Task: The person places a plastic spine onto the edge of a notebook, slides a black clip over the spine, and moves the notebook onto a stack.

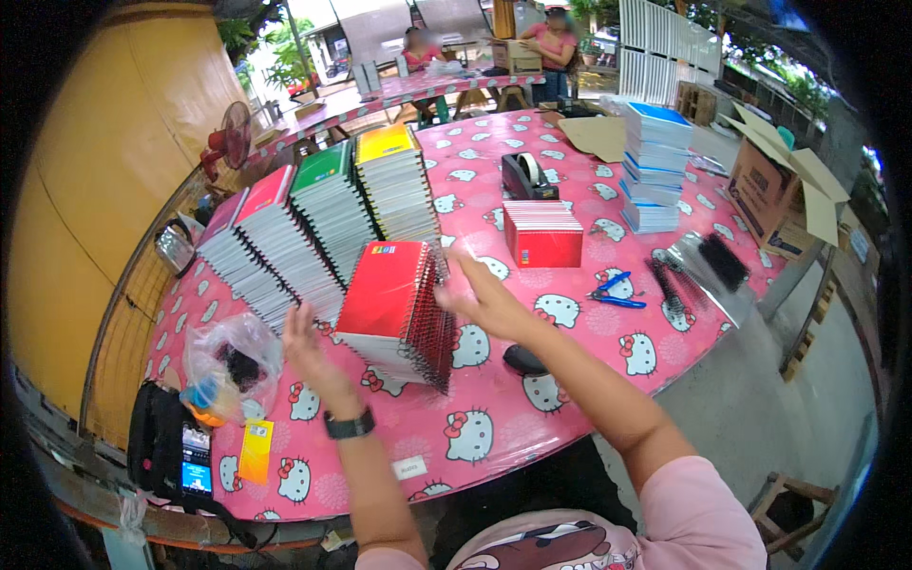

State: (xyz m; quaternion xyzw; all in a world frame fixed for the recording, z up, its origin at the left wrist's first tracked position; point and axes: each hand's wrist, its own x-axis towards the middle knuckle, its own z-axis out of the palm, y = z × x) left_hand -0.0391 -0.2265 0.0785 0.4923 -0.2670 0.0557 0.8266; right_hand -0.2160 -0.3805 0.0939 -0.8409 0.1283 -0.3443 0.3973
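The right hand (475, 294), spread, is the nearer one, just right of the spiral-bound red notebook stack (384, 294) mid-table, its covers lying lengthwise near to far, while the left hand (312, 359), also spread, hovers left.

Pink-covered table (608, 375) | notebook stacks (331, 204) | blue-handled pliers (621, 303) | black tape dispenser (529, 180)
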